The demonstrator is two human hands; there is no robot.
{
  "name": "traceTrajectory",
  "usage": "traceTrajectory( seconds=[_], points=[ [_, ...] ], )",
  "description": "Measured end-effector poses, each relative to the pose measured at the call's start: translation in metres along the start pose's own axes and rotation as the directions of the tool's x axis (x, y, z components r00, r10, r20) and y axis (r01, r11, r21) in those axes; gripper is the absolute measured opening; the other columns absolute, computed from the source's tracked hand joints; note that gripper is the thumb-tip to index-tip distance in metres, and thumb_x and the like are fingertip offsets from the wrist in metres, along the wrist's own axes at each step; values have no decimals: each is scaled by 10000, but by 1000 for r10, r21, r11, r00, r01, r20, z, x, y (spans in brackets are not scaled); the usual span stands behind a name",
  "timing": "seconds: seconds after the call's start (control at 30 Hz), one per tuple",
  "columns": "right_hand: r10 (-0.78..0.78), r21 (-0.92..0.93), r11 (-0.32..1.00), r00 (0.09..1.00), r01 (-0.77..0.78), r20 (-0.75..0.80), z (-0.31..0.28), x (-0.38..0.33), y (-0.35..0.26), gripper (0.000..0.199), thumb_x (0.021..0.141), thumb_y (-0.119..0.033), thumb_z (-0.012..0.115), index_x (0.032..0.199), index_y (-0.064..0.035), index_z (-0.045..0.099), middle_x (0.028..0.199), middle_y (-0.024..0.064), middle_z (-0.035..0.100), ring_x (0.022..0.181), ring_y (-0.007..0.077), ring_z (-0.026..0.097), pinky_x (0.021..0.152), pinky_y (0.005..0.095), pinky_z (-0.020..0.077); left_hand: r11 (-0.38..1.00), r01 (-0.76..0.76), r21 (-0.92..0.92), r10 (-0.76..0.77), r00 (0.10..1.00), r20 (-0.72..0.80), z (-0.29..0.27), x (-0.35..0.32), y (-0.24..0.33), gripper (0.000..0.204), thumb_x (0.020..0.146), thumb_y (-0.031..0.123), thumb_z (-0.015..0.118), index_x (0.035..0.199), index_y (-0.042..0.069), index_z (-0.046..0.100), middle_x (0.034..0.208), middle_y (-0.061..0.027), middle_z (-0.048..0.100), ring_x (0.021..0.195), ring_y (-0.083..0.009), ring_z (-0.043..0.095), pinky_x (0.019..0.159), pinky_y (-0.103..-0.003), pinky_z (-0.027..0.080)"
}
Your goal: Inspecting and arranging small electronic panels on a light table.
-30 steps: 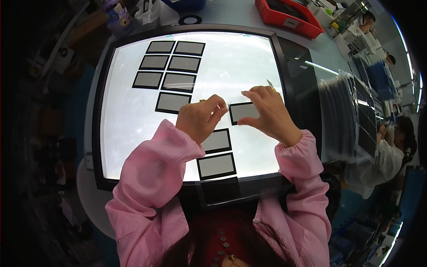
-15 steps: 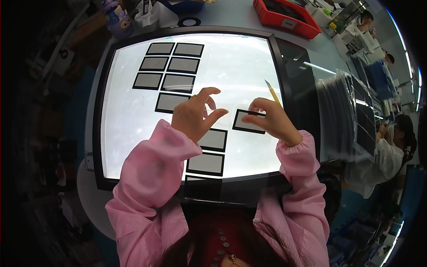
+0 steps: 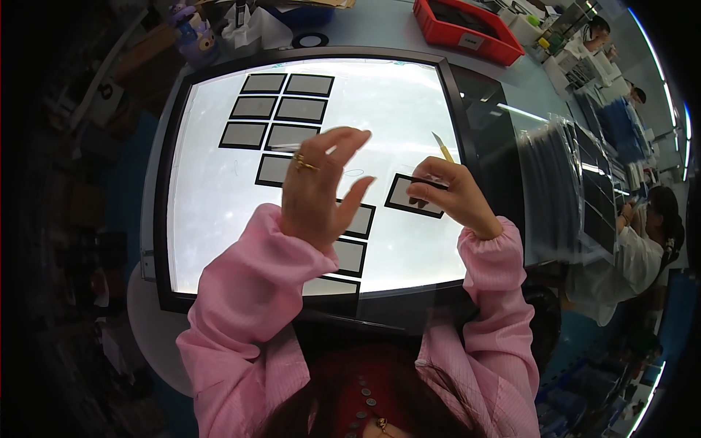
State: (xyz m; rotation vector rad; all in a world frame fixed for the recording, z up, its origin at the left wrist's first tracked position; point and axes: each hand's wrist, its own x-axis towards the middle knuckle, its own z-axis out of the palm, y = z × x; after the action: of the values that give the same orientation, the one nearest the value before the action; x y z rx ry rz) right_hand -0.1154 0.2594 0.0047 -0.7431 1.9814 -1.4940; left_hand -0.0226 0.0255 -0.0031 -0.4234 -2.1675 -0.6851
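My left hand point(image 3: 315, 186), with a ring on one finger, hovers over the lit panel point(image 3: 197, 197) of a light table. Its thumb and fingers are apart, and I see nothing between them. A pale streak shows beside its knuckles; what it is I cannot tell. On the right, my right hand point(image 3: 454, 191) pinches a small grey rectangular sheet with a black border point(image 3: 400, 196). Just beyond that hand lies a craft knife point(image 3: 445, 149) with a yellow handle. Similar black-bordered sheets point(image 3: 253, 108) lie in two columns at the upper left; others point(image 3: 353, 257) run down near my left sleeve.
A thick black frame point(image 3: 164, 219) surrounds the lit panel. Behind it stand a red tray point(image 3: 467, 29) of dark sheets, a black tape roll point(image 3: 311, 39) and a purple figure-shaped bottle point(image 3: 196, 42). Film-wrapped sheets point(image 3: 562, 190) stand at right, where other people sit.
My left hand has lifted and its fingers have straightened and spread. My right hand stays nearly in place, the sheet in it slightly turned and shifted right.
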Motion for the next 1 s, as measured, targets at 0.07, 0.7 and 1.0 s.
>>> traceTrajectory(
  seconds=[0.07,0.7,1.0],
  points=[
    [-136,-107,985,990,139,31,2,3,-6,138,900,-105,740,924,2,657,831,37,679,781,115,662,754,255,523,898,302,-319,-258,950,173,3,-3,29,725,809,95,808,1433,78,441,1219,-133,655,1109,-262,645,975,-384,493],
    [-295,-862,464,882,-204,-367,-27,0,42,131,891,-70,707,978,-5,633,871,121,635,780,252,631,687,338,516,563,794,-227,-567,572,593,28,-21,13,166,930,153,702,990,4,662,816,-68,722,788,-134,687,704,-269,534],
    [-529,-678,671,834,301,-153,23,-66,-21,121,865,10,691,977,-2,649,720,95,629,566,195,626,510,279,469,411,866,-284,-651,497,574,31,-20,-3,180,915,209,741,916,30,720,721,10,649,661,-49,553,603,-210,436]
  ],
)
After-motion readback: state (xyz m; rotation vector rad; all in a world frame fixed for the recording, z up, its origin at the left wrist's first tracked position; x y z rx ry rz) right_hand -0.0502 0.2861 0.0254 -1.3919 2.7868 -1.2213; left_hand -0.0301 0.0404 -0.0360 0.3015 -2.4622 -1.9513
